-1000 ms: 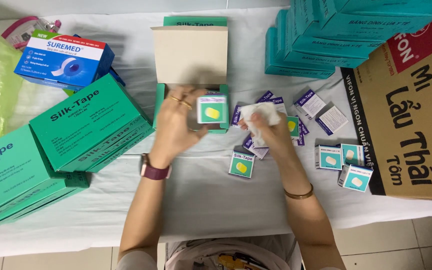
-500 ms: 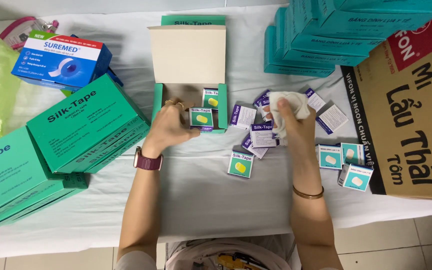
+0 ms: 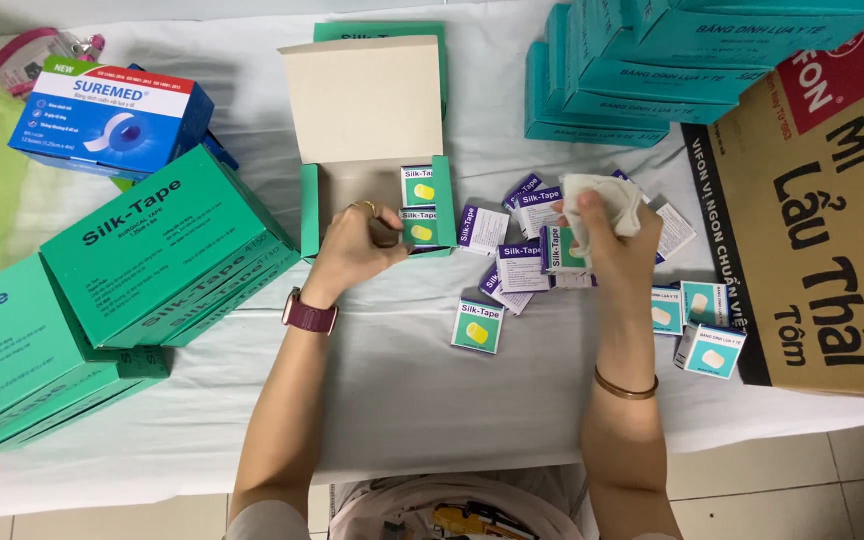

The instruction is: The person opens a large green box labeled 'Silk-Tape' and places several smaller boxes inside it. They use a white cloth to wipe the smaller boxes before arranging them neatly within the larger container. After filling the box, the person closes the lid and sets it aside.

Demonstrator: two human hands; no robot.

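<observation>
Surface: a desk [image 3: 432,390] draped in white cloth, lightly creased, fills most of the frame; pale floor tiles show along the bottom edge.
Open carton: a green cardboard carton [image 3: 377,200] sits at upper centre, its plain beige lid flap standing up; two small tape boxes [image 3: 419,207] rest side by side against its right wall.
Left hand: the left hand [image 3: 352,250], with a ring and a maroon wristwatch, reaches into the carton's lower edge, fingers curled in; what they hold, if anything, cannot be told.
Right hand: the right hand [image 3: 607,240], a thin bangle on its wrist, has fingers closed on a crumpled white cloth [image 3: 602,200] at centre right.
Loose boxes: small square-faced boxes [image 3: 512,255], green, white and purple, lie scattered under and beside the right hand; one [image 3: 478,326] lies alone at centre.
Left of frame: larger closed green cartons [image 3: 162,250] lie stacked, a blue and white one [image 3: 112,115] above them.
Right of frame: teal cartons [image 3: 652,70] are stacked at upper right beside a big brown corrugated box [image 3: 822,210].
</observation>
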